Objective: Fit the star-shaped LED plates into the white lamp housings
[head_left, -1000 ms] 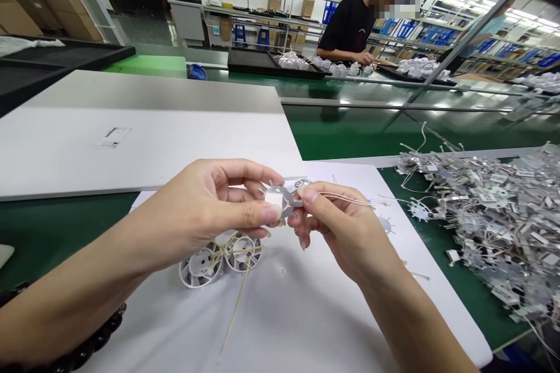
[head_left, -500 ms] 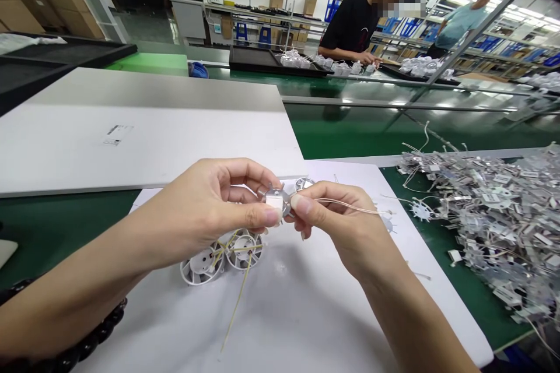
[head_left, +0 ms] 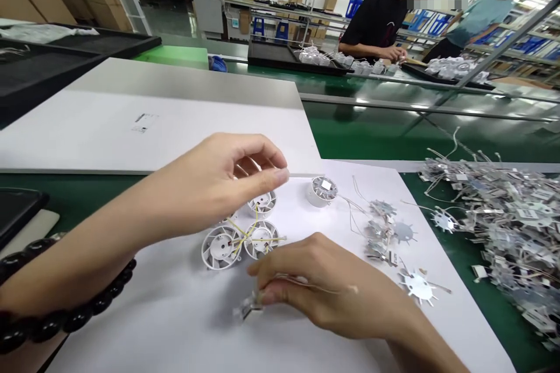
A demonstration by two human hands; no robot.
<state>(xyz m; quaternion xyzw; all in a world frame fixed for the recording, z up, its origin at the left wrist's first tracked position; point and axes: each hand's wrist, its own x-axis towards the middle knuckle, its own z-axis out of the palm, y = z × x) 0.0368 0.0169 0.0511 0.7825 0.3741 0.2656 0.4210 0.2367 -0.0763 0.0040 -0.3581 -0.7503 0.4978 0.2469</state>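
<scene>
Pinching a small metal star plate [head_left: 251, 306] low over the white sheet [head_left: 166, 326], the right hand [head_left: 326, 294] grasps it between thumb and fingers, partly hiding it, while thin wires [head_left: 306, 284] trail back across the hand. The left hand [head_left: 219, 180], with a black bead bracelet [head_left: 65, 315] on its wrist, is released: its fingers curve loosely, holding nothing that shows, above a white plastic fan housing [head_left: 262, 204]. Two more housings [head_left: 221, 247] lie side by side just below, crossed by yellow wires [head_left: 251, 239], and the rim of another shows behind them. Well to the right, one capped housing [head_left: 324, 191] carries a small metal piece on top, the only one seen so fitted. Several loose star plates [head_left: 417, 287] lie beyond it, and past the sheet's edge a large heap of wired plates [head_left: 499, 227] covers the green bench mat [head_left: 464, 280], far outweighing the few pieces laid out. Behind stands a white board [head_left: 153, 134] with a small label [head_left: 140, 122]. Farther off, a person in a black T-shirt [head_left: 376, 17] works beside a black tray [head_left: 280, 57], and a person in a teal shirt [head_left: 476, 29] stands beyond.
</scene>
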